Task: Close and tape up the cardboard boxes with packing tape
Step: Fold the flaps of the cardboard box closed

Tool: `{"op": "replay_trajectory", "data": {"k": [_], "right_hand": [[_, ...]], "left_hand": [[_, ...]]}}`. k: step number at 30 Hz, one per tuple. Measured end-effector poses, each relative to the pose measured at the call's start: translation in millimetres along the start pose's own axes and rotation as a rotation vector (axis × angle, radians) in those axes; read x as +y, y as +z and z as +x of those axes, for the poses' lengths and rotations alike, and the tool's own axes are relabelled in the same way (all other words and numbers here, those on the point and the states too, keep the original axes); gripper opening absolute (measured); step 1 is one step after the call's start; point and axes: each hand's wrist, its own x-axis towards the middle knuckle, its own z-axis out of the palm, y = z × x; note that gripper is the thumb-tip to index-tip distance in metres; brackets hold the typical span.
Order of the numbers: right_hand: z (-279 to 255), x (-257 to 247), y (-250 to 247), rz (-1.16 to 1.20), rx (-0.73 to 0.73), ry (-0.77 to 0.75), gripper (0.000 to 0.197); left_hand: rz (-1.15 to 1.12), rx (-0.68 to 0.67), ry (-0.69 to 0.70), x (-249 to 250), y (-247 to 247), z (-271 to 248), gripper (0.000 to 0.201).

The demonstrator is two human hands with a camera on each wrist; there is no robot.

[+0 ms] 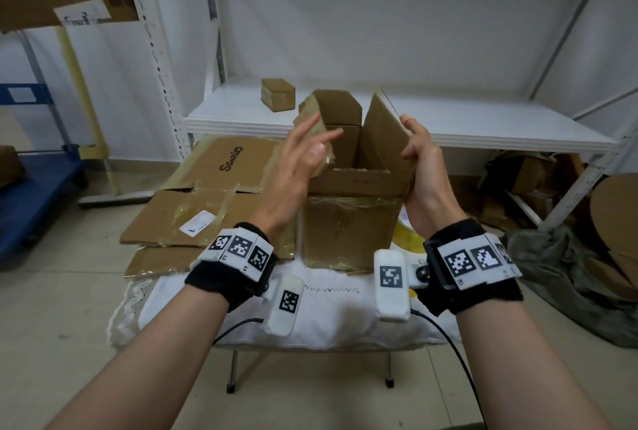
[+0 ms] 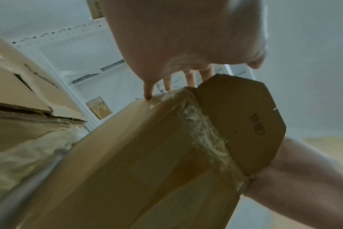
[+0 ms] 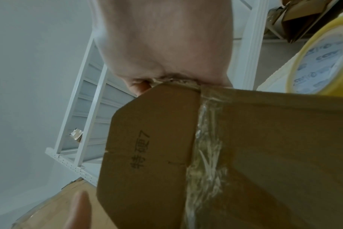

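1. Up front, the open cardboard box (image 1: 348, 219) stands on a small table draped in a white cloth (image 1: 331, 309), near the cloth's far edge; all its top flaps are raised, so the mouth is open upward.
2. Left of the box, flattened cardboard sheets (image 1: 207, 195) lie right up against it, some hanging past the cloth. Beyond the box a white shelf board (image 1: 483, 119) runs across, with a small taped box (image 1: 278, 95) on it behind and to the left.
3. Tiled floor (image 1: 69, 326) lies bare on the near left of the box; to its right, crumpled cloth and cardboard scraps fill the space under the shelf.
4. At the box's right side, the right hand (image 1: 423, 160) grips the upright right flap (image 1: 383, 129), fingers curled over its edge and the thumb on the inner face.
5. At the box's left side, the left hand (image 1: 303, 157) is loosely spread, fingers extended against the tape-covered left flap (image 1: 312, 126), which tilts outward.
6. Only the left wrist view shows a fingertip (image 2: 148, 96) touching that flap's glossy taped face.
7. Only the right wrist view shows a yellow packing tape roll (image 3: 323, 62) just right of the box, and printed characters on the near flap (image 3: 147, 155).
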Motion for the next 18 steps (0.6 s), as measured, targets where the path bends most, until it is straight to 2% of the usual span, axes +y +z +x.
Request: {"op": "replay_trajectory", "data": {"k": [3, 7, 11, 15, 18], "right_hand": [[-2, -2, -2, -0.064, -0.013, -0.027, 0.065], [-8, -11, -2, -0.094, -0.116, -0.034, 0.056], [-11, -14, -2, -0.148, -0.159, -0.005, 0.047], [-8, -15, -1, -0.102, -0.124, -0.015, 0.033], [-7, -14, -3, -0.07, -0.081, -0.006, 0.022]], "left_hand": [[-0.035, -0.071, -0.024, -3, 3, -6, 0.074], [0.045, -0.161, -0.033, -4, -2, -9, 0.057], [0.202, -0.206, -0.006, -8, -2, -12, 0.052], [0.089, -0.172, 0.018, -3, -7, -8, 0.047], [-0.001, -0.057, 0.002, 0, -15, -4, 0.055]]}}
